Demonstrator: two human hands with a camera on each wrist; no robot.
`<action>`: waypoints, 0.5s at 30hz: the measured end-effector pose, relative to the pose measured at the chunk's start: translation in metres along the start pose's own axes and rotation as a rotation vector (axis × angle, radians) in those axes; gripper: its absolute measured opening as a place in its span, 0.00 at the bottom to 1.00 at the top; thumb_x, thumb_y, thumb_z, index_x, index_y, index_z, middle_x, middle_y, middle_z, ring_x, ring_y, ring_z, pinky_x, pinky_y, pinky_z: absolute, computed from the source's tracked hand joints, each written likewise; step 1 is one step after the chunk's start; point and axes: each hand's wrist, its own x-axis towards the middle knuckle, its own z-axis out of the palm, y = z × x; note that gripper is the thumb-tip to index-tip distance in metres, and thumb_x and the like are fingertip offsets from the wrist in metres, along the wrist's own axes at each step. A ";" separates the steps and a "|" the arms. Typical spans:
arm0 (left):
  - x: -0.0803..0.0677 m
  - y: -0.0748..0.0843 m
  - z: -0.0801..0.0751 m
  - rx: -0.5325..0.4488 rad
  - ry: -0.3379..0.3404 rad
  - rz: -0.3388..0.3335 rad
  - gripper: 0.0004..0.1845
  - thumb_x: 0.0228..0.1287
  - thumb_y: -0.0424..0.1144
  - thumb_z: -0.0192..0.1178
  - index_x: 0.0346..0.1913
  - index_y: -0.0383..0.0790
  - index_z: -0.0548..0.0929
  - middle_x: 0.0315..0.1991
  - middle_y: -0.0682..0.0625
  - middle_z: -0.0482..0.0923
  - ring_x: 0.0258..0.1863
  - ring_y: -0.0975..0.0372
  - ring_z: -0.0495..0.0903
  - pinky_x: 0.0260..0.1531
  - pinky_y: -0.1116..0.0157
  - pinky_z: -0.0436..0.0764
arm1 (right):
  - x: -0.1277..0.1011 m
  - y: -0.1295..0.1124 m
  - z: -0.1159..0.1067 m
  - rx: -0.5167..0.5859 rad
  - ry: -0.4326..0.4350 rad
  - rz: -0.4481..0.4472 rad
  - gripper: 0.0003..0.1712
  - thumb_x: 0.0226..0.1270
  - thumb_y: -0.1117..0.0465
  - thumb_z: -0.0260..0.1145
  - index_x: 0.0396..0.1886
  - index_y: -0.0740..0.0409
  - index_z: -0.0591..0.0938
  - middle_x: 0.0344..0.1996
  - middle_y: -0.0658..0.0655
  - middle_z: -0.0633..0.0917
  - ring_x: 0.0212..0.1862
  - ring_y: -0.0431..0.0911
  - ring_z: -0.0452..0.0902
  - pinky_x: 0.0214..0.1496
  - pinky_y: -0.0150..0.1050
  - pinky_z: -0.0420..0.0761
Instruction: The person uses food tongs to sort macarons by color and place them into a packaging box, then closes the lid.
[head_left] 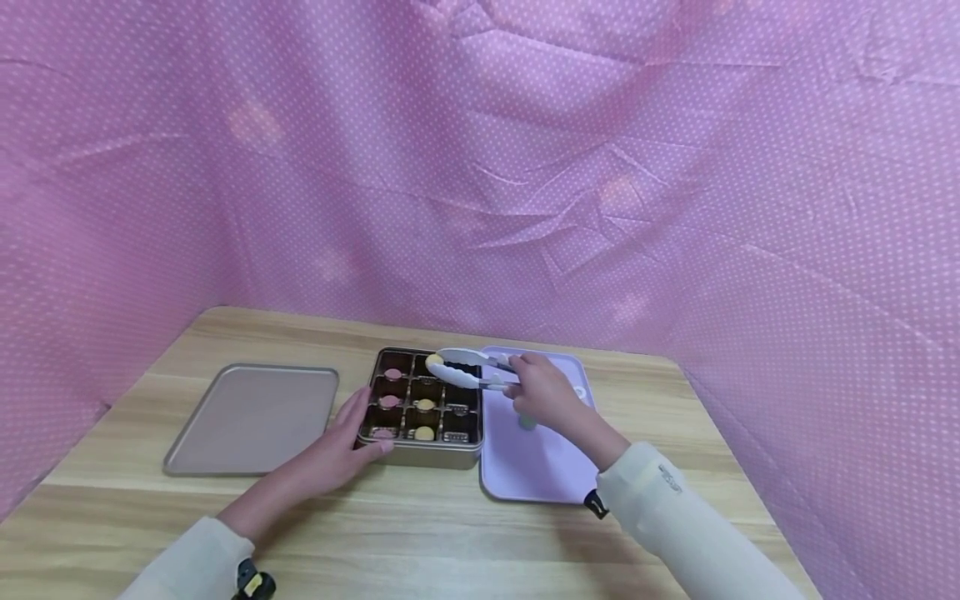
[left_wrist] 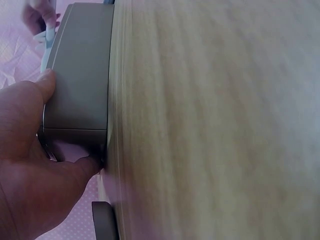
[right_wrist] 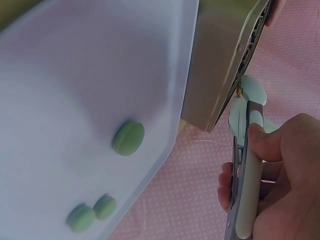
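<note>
A metal tin [head_left: 427, 456] with dark square compartments stands mid-table. Pink macarons [head_left: 390, 402] lie in its left column, yellow macarons [head_left: 424, 405] in the middle column's centre and near compartments. My right hand [head_left: 551, 396] grips white-tipped tongs [head_left: 454, 376], whose tips pinch another yellow macaron [head_left: 434, 361] above the far middle compartment. My left hand [head_left: 337, 450] rests against the tin's near-left corner, fingers along the left wall, thumb at the front rim. Green macarons [right_wrist: 128, 138] lie on a lilac tray [head_left: 525, 475] under my right arm.
A flat metal lid [head_left: 255, 425] lies on the wooden table [head_left: 390, 542] to the left of the tin. The lilac tray adjoins the tin's right side. Pink dotted cloth [head_left: 480, 208] hangs behind and at both sides of the table.
</note>
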 end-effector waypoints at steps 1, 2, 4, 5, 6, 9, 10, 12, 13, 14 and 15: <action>0.000 0.000 0.000 -0.002 0.001 0.002 0.58 0.68 0.67 0.55 0.81 0.44 0.29 0.81 0.36 0.27 0.77 0.32 0.42 0.72 0.32 0.48 | 0.001 -0.001 0.000 -0.003 -0.001 -0.004 0.27 0.64 0.58 0.72 0.62 0.61 0.79 0.46 0.58 0.83 0.49 0.51 0.79 0.53 0.47 0.84; 0.000 0.000 0.000 -0.003 0.001 0.001 0.58 0.68 0.67 0.55 0.81 0.44 0.29 0.81 0.36 0.27 0.77 0.32 0.42 0.71 0.32 0.48 | 0.002 -0.001 0.001 -0.004 0.000 -0.009 0.26 0.64 0.58 0.72 0.61 0.61 0.80 0.45 0.57 0.83 0.48 0.51 0.78 0.52 0.47 0.84; 0.000 0.000 0.001 -0.003 0.003 0.002 0.58 0.68 0.66 0.55 0.81 0.44 0.29 0.81 0.36 0.27 0.77 0.32 0.43 0.71 0.32 0.48 | 0.003 -0.002 0.002 -0.009 -0.001 -0.016 0.25 0.64 0.58 0.72 0.60 0.61 0.80 0.43 0.57 0.83 0.47 0.51 0.78 0.51 0.46 0.84; 0.000 -0.001 0.001 -0.003 0.003 0.001 0.58 0.68 0.66 0.55 0.81 0.44 0.29 0.81 0.36 0.27 0.77 0.32 0.43 0.71 0.32 0.48 | 0.004 -0.002 0.002 -0.012 -0.002 -0.018 0.25 0.64 0.58 0.72 0.60 0.61 0.80 0.43 0.57 0.83 0.46 0.50 0.78 0.50 0.46 0.84; 0.000 -0.001 0.001 -0.003 0.003 0.001 0.58 0.68 0.67 0.55 0.81 0.44 0.29 0.81 0.36 0.27 0.77 0.32 0.43 0.71 0.32 0.48 | 0.004 -0.002 0.003 -0.013 -0.001 -0.020 0.25 0.64 0.58 0.72 0.60 0.61 0.80 0.43 0.57 0.83 0.46 0.50 0.78 0.50 0.46 0.84; 0.001 -0.002 0.001 -0.002 0.003 -0.002 0.58 0.68 0.67 0.54 0.81 0.45 0.29 0.81 0.36 0.27 0.77 0.32 0.42 0.72 0.33 0.48 | 0.005 -0.002 0.003 -0.019 -0.004 -0.023 0.26 0.64 0.58 0.72 0.60 0.62 0.80 0.43 0.57 0.83 0.46 0.50 0.79 0.50 0.46 0.84; 0.001 -0.002 0.001 -0.001 0.003 -0.002 0.58 0.68 0.68 0.54 0.81 0.45 0.29 0.81 0.36 0.27 0.77 0.32 0.42 0.72 0.33 0.48 | 0.005 -0.003 0.004 -0.019 -0.004 -0.024 0.26 0.64 0.58 0.72 0.60 0.62 0.80 0.43 0.57 0.83 0.47 0.50 0.79 0.51 0.46 0.84; 0.001 -0.002 0.001 -0.001 0.002 -0.003 0.58 0.68 0.68 0.54 0.81 0.45 0.29 0.81 0.37 0.27 0.77 0.32 0.42 0.72 0.33 0.48 | 0.005 -0.002 0.004 -0.022 -0.001 -0.029 0.26 0.64 0.58 0.72 0.60 0.63 0.80 0.43 0.57 0.83 0.47 0.51 0.79 0.51 0.46 0.84; 0.001 -0.002 0.001 -0.001 0.001 -0.005 0.58 0.68 0.68 0.54 0.81 0.46 0.29 0.81 0.37 0.27 0.77 0.32 0.42 0.72 0.33 0.48 | 0.006 -0.002 0.004 -0.021 0.000 -0.030 0.26 0.64 0.58 0.72 0.60 0.63 0.80 0.43 0.57 0.83 0.47 0.50 0.79 0.50 0.46 0.84; 0.001 -0.002 0.001 -0.001 0.000 -0.006 0.58 0.68 0.68 0.54 0.81 0.46 0.28 0.82 0.37 0.27 0.77 0.32 0.42 0.72 0.33 0.48 | 0.006 -0.002 0.004 -0.020 0.002 -0.031 0.26 0.64 0.58 0.72 0.60 0.63 0.80 0.42 0.57 0.83 0.46 0.50 0.79 0.50 0.46 0.84; 0.001 -0.002 0.001 -0.001 0.000 -0.006 0.58 0.68 0.68 0.54 0.81 0.46 0.28 0.82 0.37 0.27 0.77 0.32 0.42 0.72 0.33 0.48 | 0.006 -0.002 0.005 -0.019 0.003 -0.032 0.26 0.64 0.58 0.72 0.60 0.63 0.80 0.42 0.57 0.83 0.46 0.50 0.79 0.50 0.46 0.84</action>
